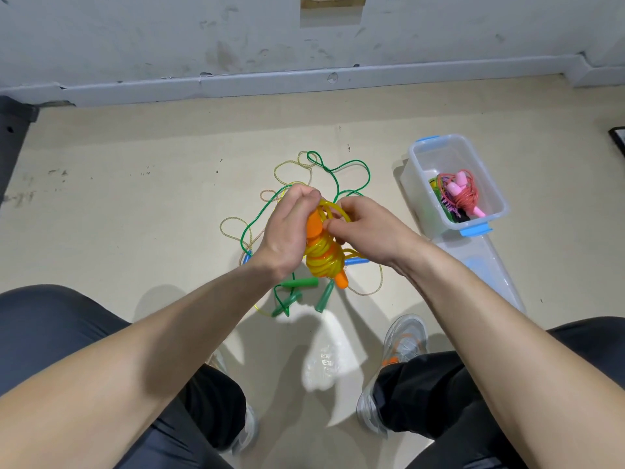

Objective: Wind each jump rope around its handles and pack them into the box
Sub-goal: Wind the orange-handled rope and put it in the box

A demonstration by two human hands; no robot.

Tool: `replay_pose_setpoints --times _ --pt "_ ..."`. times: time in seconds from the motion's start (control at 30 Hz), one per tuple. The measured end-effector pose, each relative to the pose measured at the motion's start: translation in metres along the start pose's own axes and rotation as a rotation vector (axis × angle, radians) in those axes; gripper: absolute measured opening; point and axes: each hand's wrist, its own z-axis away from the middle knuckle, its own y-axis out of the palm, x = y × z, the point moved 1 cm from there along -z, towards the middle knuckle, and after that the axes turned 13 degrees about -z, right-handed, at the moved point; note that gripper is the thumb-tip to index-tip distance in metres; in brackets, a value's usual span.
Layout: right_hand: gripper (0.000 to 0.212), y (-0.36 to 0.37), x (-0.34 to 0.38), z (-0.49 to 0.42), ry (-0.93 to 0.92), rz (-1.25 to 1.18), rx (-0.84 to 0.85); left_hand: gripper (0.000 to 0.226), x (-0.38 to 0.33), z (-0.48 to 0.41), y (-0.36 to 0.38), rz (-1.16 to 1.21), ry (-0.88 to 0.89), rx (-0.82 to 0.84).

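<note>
Rope [323, 262] (yellow) | left hand [291, 228] grips it | right hand [367, 228] — apparently — pinches it

Beige floor [135, 204], tangled green jump rope [301, 283], blue-handled speckled rope [356, 262], clear box [439, 157], lid [487, 265] just beside it

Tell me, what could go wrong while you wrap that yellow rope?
1. The yellow rope looks like stiff tubing. If the right hand loses the loop it pinches, the coils around the orange handles, which the left hand grips, might spring loose.
2. The bundle hangs right above the green jump rope, which lies tangled on the floor. A loose yellow end could catch in it and drag it along.
</note>
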Motion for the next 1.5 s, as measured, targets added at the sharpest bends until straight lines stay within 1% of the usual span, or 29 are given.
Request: replay_pose_setpoints --times 0.1,0.2,0.27,0.33,0.4,0.5,0.6,0.73,0.77,0.9,1.07,1.13,1.2,1.27,1.3,1.4,1.5 --pt "0.025 -0.002 0.000 0.001 0.029 -0.128 0.007 0.018 -0.001 0.002 -0.001 0.009 0.023 0.033" --pt "0.032 -0.002 -0.002 0.002 0.047 -0.236 0.018 0.024 0.000 0.003 0.000 -0.029 0.046 0.079" --pt "0.025 0.000 -0.002 0.001 0.004 -0.239 -0.001 0.025 0.002 0.003 0.000 -0.049 0.028 0.091" --pt "0.018 0.003 -0.002 0.002 -0.030 -0.210 -0.022 0.020 0.000 0.004 -0.001 -0.054 0.017 0.086" --pt "0.021 0.003 -0.003 0.002 -0.075 -0.118 -0.047 0.018 -0.003 0.004 0.000 -0.059 0.016 0.090" --pt "0.026 0.001 -0.005 0.003 -0.156 0.086 -0.098 0.019 -0.003 0.005 0.000 -0.070 0.019 0.093" --pt "0.023 0.000 -0.006 0.002 -0.202 0.198 -0.117 0.028 0.001 0.003 0.001 -0.110 0.010 0.082" --pt "0.017 0.001 -0.006 0.003 -0.282 0.282 -0.162 0.037 0.004 0.002 -0.002 -0.200 0.019 0.039" --pt "0.015 -0.001 -0.006 0.003 -0.292 0.312 -0.167 0.037 0.005 0.003 -0.003 -0.231 0.020 0.030" --pt "0.013 -0.006 -0.008 0.003 -0.289 0.367 -0.131 0.020 0.005 0.002 -0.004 -0.283 -0.003 0.040" --pt "0.017 -0.003 -0.013 0.003 -0.345 0.468 -0.115 0.017 0.002 -0.003 -0.007 -0.217 -0.101 0.082" --pt "0.018 -0.004 -0.014 0.003 -0.373 0.535 -0.130 0.020 0.000 -0.006 -0.009 -0.295 -0.099 0.073" --pt "0.018 -0.003 -0.015 0.004 -0.416 0.603 -0.140 0.021 -0.002 -0.008 -0.011 -0.440 -0.082 0.038" --pt "0.017 0.001 -0.018 0.006 -0.493 0.668 -0.143 0.023 -0.002 -0.012 -0.013 -0.568 -0.060 0.002" --pt "0.018 0.002 -0.019 0.007 -0.535 0.701 -0.141 0.024 -0.002 -0.013 -0.015 -0.591 -0.058 -0.001" --pt "0.023 0.003 -0.021 0.009 -0.615 0.742 -0.170 0.022 -0.001 -0.018 -0.020 -0.487 -0.068 0.075" --pt "0.021 0.002 -0.020 0.012 -0.675 0.731 -0.204 0.014 -0.004 -0.021 -0.025 -0.395 -0.100 0.140"
